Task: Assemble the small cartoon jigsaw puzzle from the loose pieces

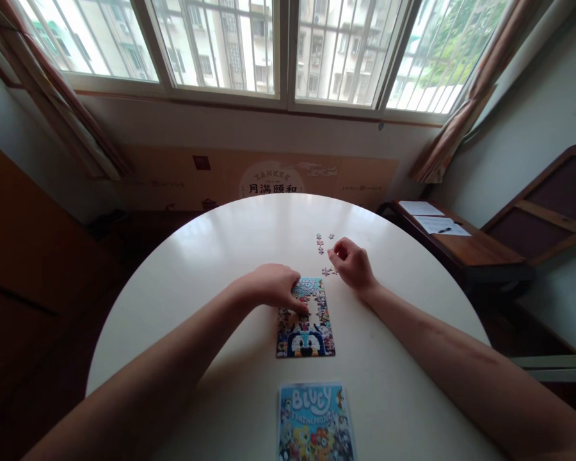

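A partly filled jigsaw puzzle (306, 342) lies on the white round table, with a pale gap in its middle. My left hand (273, 286) rests over the puzzle's upper left, thumb and fingers apart, the thumb touching it beside the gap. Right of the puzzle's top, my right hand (350, 261) is curled with fingers pinched just above the table; what they hold, if anything, is too small to make out. Loose puzzle pieces (320, 243) lie left of that hand, and a few more (325, 271) sit just above the puzzle.
Nearer me on the white table (230, 416) lies a Bluey picture sheet (315, 422). Beyond the table's right edge stands a brown wooden desk (480, 246) with papers (439, 225) and a pen. Windows and a wall are behind.
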Tool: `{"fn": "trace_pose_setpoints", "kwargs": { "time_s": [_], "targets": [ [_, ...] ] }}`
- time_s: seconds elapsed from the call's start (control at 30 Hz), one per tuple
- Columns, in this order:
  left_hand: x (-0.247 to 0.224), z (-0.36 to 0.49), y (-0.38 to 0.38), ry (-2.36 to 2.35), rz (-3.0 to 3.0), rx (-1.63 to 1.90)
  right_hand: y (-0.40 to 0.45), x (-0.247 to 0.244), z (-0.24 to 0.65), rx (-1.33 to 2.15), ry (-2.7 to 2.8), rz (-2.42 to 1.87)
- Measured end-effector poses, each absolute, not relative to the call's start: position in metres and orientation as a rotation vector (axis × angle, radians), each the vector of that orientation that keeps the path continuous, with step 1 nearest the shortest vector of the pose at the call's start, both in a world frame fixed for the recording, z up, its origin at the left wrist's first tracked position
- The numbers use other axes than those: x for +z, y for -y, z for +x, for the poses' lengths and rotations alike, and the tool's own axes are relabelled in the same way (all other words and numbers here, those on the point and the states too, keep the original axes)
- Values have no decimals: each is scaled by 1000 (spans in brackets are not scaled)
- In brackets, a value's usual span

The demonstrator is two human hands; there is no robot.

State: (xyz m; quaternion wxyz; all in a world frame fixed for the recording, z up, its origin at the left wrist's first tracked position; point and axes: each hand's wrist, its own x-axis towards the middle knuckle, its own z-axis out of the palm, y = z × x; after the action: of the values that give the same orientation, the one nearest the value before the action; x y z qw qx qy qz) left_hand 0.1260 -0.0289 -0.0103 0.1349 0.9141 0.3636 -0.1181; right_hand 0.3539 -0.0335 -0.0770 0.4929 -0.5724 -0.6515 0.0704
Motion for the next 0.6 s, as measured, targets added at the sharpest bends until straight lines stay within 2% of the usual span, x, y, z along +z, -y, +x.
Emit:
{"fn": "trace_pose_setpoints", "kwargs": {
  "time_s": [0.27,0.6],
  "targets": [
    [2,134,39,-1083,2660,-456,33,-78,352,131,1605,-1423],
    [3,127,65,-1145,2681,-374,33,-76,353,153,1568,-1429]
  ]
}}
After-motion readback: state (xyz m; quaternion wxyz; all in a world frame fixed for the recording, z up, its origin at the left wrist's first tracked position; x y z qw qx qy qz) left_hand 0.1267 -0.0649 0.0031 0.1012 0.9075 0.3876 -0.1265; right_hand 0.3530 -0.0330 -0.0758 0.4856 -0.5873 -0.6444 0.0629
